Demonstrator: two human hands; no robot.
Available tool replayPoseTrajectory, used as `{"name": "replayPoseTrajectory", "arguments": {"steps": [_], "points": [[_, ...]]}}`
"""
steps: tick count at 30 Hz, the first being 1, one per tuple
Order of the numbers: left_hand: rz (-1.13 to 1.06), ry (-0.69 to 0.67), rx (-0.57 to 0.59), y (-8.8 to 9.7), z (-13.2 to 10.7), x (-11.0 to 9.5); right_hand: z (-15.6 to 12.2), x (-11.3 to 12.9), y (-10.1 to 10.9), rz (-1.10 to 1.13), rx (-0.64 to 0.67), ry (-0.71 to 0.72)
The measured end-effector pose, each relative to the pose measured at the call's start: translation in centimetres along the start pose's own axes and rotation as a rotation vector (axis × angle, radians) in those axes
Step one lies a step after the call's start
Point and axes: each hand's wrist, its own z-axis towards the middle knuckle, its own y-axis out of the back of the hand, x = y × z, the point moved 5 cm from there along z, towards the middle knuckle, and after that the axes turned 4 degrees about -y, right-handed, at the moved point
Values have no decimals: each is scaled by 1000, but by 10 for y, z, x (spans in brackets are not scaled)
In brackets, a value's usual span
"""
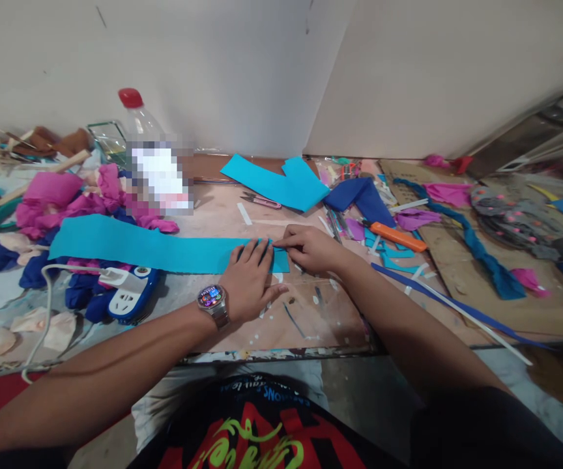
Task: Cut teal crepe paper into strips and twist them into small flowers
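Our left hand [247,281] and right hand [313,250] work side by side on a bright blue strip [184,253]

Our left fingers [264,254], slightly apart, lie palm down across the strip near its right end, with the thumb stretched out beside it over the worktop [333,322]. Our right index finger reaches to the strip just beside them, the other fingers curled; we cannot tell whether the finger and thumb are pinching the edge. A watch [212,297] circles our left wrist. The strip runs leftward, its far end over a heap of pink bundles [57,192] and dark blue bundles [82,290]. Next to the heap sits a power strip [133,294] with a white plug [124,279] in it. Beyond our hands are a pair of snips [264,200], a bent blue piece [281,184] and a dark blue piece [365,198]. An orange cutter [399,236] lies to our right, near narrow blue scraps. Farther right, a twisted teal length [481,251] lies across cardboard [450,264] near a grey clump [509,212] dotted with pink. A bottle [143,124] with a red cap stands behind the heap, before the pale wall [242,71].
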Motion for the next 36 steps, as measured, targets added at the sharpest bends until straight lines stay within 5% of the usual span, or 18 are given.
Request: {"name": "replayPoseTrajectory", "arguments": {"steps": [15,36], "points": [[7,2,-13,-2,0,1,5,1,-4,-6,-118,-35],[3,45,21,-5,0,2,5,-1,-5,-22,-93,-72]]}}
